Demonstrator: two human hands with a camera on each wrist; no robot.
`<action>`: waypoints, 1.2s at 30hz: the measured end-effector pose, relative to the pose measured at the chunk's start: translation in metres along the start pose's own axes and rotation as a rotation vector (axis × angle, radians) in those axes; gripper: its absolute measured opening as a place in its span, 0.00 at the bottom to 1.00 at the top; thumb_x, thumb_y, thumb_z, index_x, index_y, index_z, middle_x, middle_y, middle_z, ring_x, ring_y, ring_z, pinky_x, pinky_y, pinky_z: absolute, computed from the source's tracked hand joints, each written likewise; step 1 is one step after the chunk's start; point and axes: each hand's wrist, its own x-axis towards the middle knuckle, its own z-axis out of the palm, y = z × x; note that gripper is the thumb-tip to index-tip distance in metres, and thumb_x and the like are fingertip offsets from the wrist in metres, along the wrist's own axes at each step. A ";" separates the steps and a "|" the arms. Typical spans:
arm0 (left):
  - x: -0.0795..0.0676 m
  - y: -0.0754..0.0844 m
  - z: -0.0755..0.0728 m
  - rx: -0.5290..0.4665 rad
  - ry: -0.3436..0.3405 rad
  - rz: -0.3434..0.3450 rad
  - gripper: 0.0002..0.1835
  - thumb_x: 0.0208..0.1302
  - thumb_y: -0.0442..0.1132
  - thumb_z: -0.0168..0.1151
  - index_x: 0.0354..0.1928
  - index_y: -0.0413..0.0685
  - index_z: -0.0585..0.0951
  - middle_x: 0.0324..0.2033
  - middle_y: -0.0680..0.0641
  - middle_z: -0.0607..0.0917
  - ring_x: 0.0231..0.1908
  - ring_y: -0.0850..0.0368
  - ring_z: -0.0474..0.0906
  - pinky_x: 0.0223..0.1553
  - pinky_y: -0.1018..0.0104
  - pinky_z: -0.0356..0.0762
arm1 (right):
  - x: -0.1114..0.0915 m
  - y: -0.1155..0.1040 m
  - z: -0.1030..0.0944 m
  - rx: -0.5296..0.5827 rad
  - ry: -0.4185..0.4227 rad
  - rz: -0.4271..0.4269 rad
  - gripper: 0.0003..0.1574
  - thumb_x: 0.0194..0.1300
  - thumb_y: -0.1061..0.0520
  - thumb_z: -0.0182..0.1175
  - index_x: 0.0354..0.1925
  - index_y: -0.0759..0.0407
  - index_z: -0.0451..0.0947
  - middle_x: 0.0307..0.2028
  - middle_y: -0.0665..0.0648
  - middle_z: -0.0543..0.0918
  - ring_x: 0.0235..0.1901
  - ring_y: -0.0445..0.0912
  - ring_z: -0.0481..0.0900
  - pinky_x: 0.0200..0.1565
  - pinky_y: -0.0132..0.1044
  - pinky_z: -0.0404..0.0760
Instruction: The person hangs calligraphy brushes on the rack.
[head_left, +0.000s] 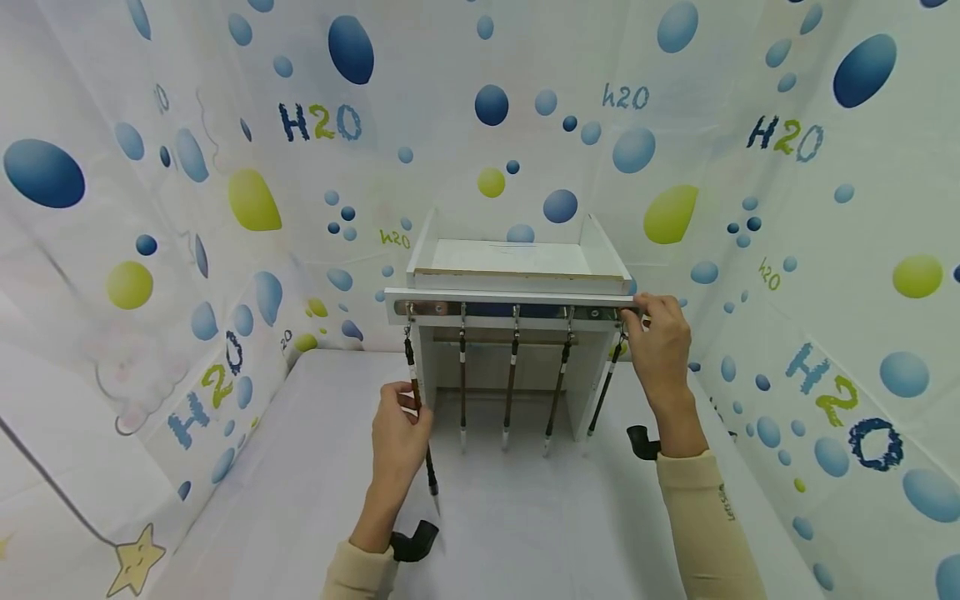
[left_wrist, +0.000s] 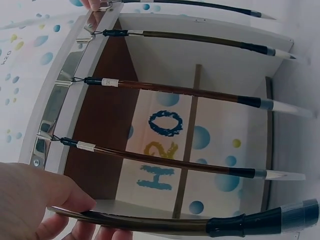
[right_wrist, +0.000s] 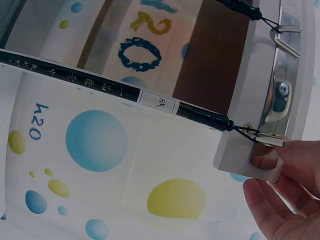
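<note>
A white wooden stand (head_left: 422, 367) carries a front rail (head_left: 397, 306) with a shiny metal hook strip (left_wrist: 51, 111). Several calligraphy brushes hang tip-down from its hooks by thin loops, among them the middle brush (head_left: 512, 375). My left hand (head_left: 401, 433) pinches the handle of the leftmost brush (left_wrist: 155, 223) between thumb and fingers; this brush slants down and has a wide dark ferrule. At the rail's right end, my right hand (head_left: 663, 350) grips the board, its thumb by the last hook (right_wrist: 271, 140). From that hook hangs a black-handled brush (right_wrist: 158, 101) with a white label.
Behind the rail, the stand has a shallow open tray top (head_left: 510, 258). A white cloth (head_left: 525, 517) covers the surface below. Printed sheets (head_left: 442, 125) with blue and green dots enclose the back and sides. Black wrist mounts (head_left: 415, 542) sit on both wrists.
</note>
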 end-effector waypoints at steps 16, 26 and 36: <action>0.004 -0.001 -0.004 -0.004 -0.012 -0.030 0.21 0.57 0.32 0.56 0.54 0.40 0.68 0.34 0.42 0.79 0.30 0.53 0.76 0.23 0.68 0.72 | 0.000 0.001 0.001 0.004 -0.004 0.002 0.20 0.59 0.61 0.63 0.49 0.70 0.77 0.45 0.66 0.78 0.47 0.57 0.79 0.46 0.48 0.81; 0.002 0.002 -0.006 -0.008 0.002 -0.034 0.21 0.58 0.34 0.56 0.54 0.41 0.69 0.33 0.44 0.79 0.27 0.55 0.75 0.21 0.68 0.72 | 0.000 0.001 0.000 -0.002 -0.011 0.004 0.20 0.59 0.60 0.63 0.49 0.70 0.77 0.46 0.66 0.78 0.48 0.57 0.79 0.47 0.47 0.81; 0.003 0.007 -0.010 -0.010 0.000 -0.056 0.21 0.58 0.36 0.57 0.55 0.46 0.69 0.32 0.46 0.79 0.27 0.54 0.73 0.20 0.66 0.71 | 0.000 0.000 0.000 -0.011 -0.007 0.001 0.21 0.60 0.60 0.62 0.50 0.69 0.77 0.44 0.66 0.78 0.46 0.57 0.79 0.47 0.48 0.81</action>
